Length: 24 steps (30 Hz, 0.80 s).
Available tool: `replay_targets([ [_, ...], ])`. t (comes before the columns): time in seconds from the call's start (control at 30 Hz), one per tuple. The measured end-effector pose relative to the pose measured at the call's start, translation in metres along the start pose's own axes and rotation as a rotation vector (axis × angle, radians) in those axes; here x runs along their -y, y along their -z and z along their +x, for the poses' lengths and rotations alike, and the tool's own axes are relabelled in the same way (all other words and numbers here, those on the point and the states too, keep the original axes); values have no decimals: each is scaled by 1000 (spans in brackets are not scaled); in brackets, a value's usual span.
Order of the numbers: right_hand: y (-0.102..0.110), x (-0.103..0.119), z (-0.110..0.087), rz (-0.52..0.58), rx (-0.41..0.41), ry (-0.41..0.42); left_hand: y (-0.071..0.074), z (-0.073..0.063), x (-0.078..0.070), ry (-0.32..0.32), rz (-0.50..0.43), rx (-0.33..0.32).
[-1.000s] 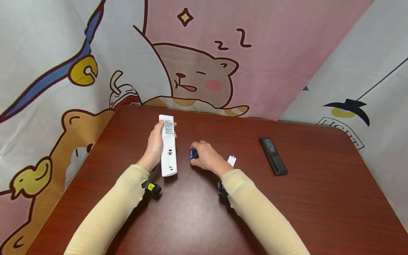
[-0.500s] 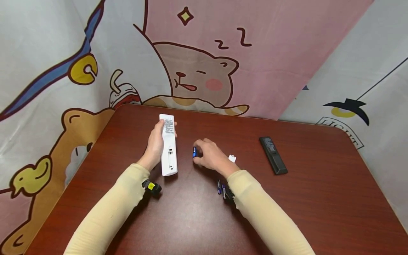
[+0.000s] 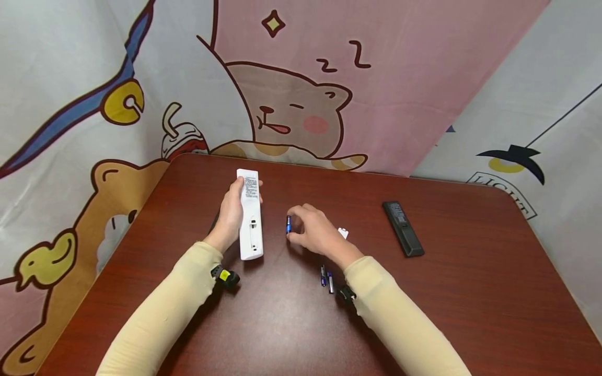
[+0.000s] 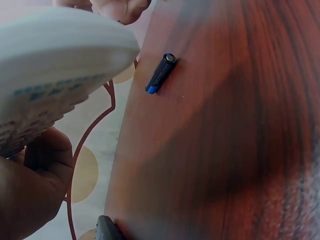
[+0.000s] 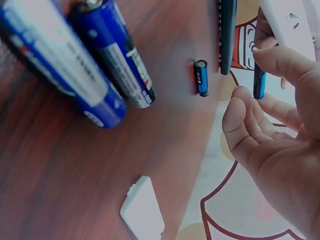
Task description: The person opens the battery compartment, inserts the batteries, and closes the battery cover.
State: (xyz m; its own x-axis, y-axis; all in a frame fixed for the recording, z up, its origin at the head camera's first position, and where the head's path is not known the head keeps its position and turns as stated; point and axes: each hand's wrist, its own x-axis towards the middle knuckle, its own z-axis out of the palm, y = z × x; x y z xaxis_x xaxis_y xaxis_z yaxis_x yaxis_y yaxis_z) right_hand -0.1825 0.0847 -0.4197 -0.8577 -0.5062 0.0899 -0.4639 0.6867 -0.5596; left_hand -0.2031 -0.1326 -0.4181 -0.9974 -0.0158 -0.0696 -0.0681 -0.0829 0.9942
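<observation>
My left hand (image 3: pixel 230 211) grips a white remote control (image 3: pixel 249 209) by its left side, its printed back turned up. Toward its near end is the uncovered battery slot, with dark contacts at both ends. To its right, my right hand (image 3: pixel 316 230) pinches a blue and black battery (image 3: pixel 289 224) upright between thumb and a fingertip; the right wrist view also shows this battery (image 5: pixel 259 82). Another blue and black battery (image 5: pixel 201 78) lies on the table, also visible in the left wrist view; the right hand covers it in the head view.
Two purple-blue batteries (image 3: pixel 327 279) lie beside the right wrist. A white battery cover (image 3: pixel 344 233) lies behind that forearm. Farther right is a black remote (image 3: pixel 403 228), face down. A dark long object (image 5: pixel 227 37) shows near the left hand. A cartoon-printed curtain (image 3: pixel 301 104) hangs behind the table.
My right hand has shifted slightly right with the battery, and its forearm has moved off the two purple-blue batteries. My left hand and the white remote have edged a little right.
</observation>
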Motion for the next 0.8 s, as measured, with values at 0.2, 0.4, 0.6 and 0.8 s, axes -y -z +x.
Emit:
replay_targets([
  [0.2, 2, 1, -5, 38, -19, 35, -1, 1, 0, 4, -3, 4],
  [0.4, 4, 5, -9, 102, -37, 59, -3, 1, 1, -4, -15, -2],
  [0.6, 3, 7, -13, 145, -69, 96, -4, 1, 3, -13, -24, -3],
  [0.8, 1, 8, -15, 180, -104, 142, -5, 1, 2, -13, -24, 1],
])
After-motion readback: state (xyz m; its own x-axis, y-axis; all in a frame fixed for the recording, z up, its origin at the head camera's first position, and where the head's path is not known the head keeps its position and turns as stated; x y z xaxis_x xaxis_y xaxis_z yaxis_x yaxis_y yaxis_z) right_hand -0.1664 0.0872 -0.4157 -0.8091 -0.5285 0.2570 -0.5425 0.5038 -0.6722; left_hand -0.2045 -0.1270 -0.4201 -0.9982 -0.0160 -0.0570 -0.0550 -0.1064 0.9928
